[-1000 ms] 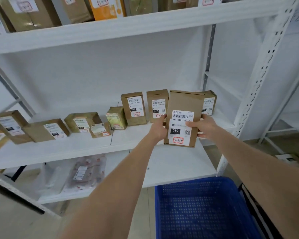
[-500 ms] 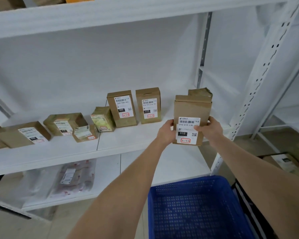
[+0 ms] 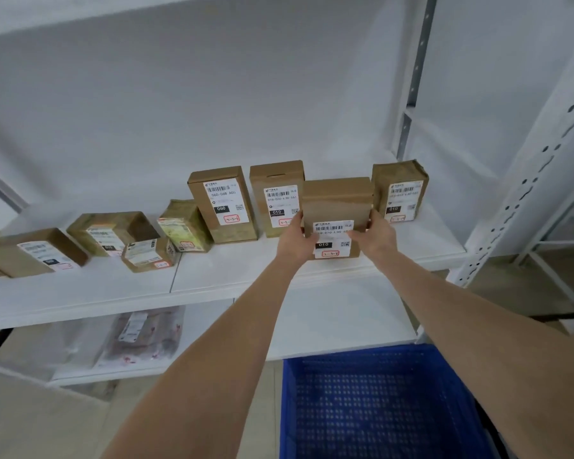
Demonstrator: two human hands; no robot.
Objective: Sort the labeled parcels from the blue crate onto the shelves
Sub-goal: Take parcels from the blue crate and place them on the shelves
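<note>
A brown cardboard parcel [image 3: 337,207] with a white label and a red mark stands upright on the white middle shelf [image 3: 246,276]. My left hand [image 3: 292,241] grips its left edge and my right hand [image 3: 375,235] grips its right edge. The parcel sits between a labeled box [image 3: 275,193] on its left and a taped brown box [image 3: 400,190] on its right, a little in front of both. The blue crate [image 3: 378,402] is below at the bottom right, and its visible mesh bottom holds nothing.
More labeled boxes line the shelf to the left: a tall one [image 3: 222,203], a greenish packet [image 3: 184,226] and several lying flat [image 3: 113,231]. A clear bagged parcel [image 3: 143,336] lies on the lower shelf. A perforated white upright [image 3: 524,200] stands at right.
Both hands have carried the parcel forward and leftward onto the shelf, into the gap between two standing boxes. The view has tilted down, so the top shelf's parcels are out of sight.
</note>
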